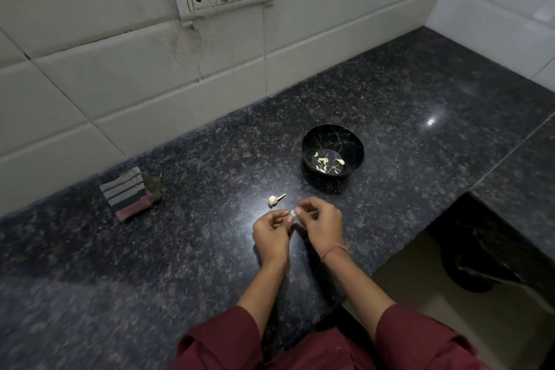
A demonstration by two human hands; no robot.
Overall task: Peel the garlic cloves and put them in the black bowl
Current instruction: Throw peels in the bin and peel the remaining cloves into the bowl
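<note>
Fingers of your left hand and right hand are pinching one garlic clove over the bench. Beyond them, to the right, the black bowl is holding peeled cloves.

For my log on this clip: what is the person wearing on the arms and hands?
Both arms come out of dark red sleeves, the left sleeve and right sleeve ending near the elbows. The left hand and right hand are bare, no gloves. A thin reddish band circles the right wrist.
</note>
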